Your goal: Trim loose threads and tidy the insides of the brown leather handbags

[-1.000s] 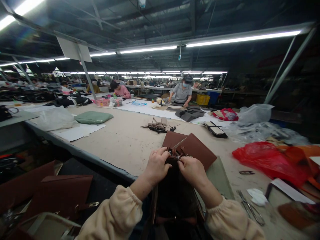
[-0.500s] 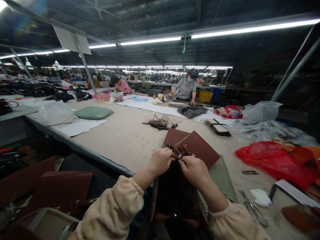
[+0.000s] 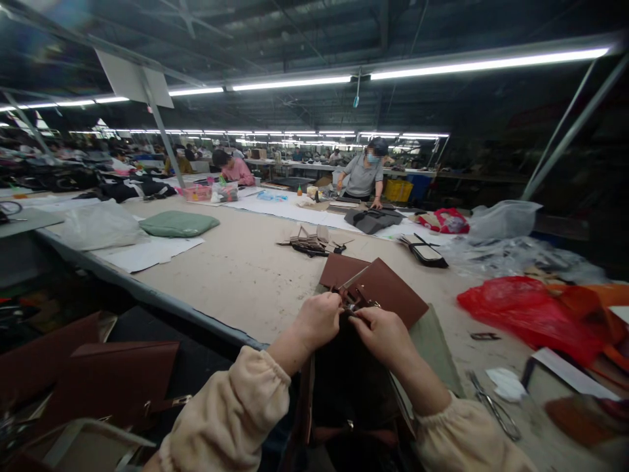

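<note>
My left hand and my right hand meet over the near side of the table. Both are closed, fingertips pinching a small strap or metal fitting at the edge of a brown bag. The fitting is small and partly covered by my fingers. Below my hands the bag's dark inside hangs open towards me. Brown flaps lie behind my fingers on the table, with a grey-green sheet under their right side.
Scissors, a red plastic bag and a small clipper lie right. Strap pieces are beyond my hands. More brown bags sit lower left. A person in grey works across the table.
The view has shifted slightly. My left hand has turned a little at the fitting, its fingers curled tighter. My right hand keeps nearly the same place.
</note>
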Motion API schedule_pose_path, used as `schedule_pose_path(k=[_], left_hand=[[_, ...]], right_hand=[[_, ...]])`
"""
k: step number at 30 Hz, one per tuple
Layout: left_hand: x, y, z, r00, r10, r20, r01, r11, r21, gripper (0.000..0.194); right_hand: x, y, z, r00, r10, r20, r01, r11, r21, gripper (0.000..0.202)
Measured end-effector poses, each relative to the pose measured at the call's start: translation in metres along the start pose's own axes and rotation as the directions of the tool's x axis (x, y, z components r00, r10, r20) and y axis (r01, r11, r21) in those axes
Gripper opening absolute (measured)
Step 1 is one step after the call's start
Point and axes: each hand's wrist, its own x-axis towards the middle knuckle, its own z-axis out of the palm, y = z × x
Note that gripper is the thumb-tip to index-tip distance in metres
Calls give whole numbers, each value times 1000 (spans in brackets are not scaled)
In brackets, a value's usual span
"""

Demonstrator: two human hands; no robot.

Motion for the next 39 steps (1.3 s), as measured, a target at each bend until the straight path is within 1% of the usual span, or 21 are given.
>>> schedule_pose_path(k=[3,6,9,11,12,14,15,18,21,26,31,36,39], left_hand=[[-1,2,0,1000,-14,-11,14,1000,-1,13],[-3,4,0,1000,-25,-19,25,1000,-3,13],[-4,5,-1,999,-40,-23,40,999,-4,13],[-5,5,-2,999,-44,-27,44,999,-5,14],[-5,5,-2,999,-40,-29,40,999,-7,14],[-5,5,-1,999,-29,-33,29,1000,-11,14],[-5,5,0,999,-26,-35,25,1000,-11,15],[-5,6,1,998,-34,-44,33,999,-9,14],[-5,6,2,998,-32,-47,32,999,-5,14],[-4,5,2,999,-33,-35,33,999,-5,12],[-2,8,2,999,-35,-33,35,999,-7,13],[0,8,2,998,-55,-44,55,998,-3,14],[0,7,3,996,-73,-53,74,997,16,12]], right_hand=[[0,-2,-1,1000,7,25,-8,999,48,23],[2,0,-5,996,-2,85,-8,993,115,23],[3,4,-7,981,-72,180,30,974,225,24],[4,7,-7,976,-102,193,42,955,292,28],[4,7,-6,980,-90,175,33,952,306,31],[4,7,-3,994,-37,106,5,960,280,34],[4,7,-2,997,-19,70,1,969,247,32],[6,3,2,999,-39,-3,39,991,126,22],[7,-2,3,997,-62,-36,63,998,28,23],[8,-5,1,998,-63,-25,61,995,-78,25],[12,-8,0,1000,-17,-17,14,983,-183,25],[14,-11,3,999,27,-21,-30,982,-188,27],[14,-8,1,1000,10,23,-6,987,-159,33]])
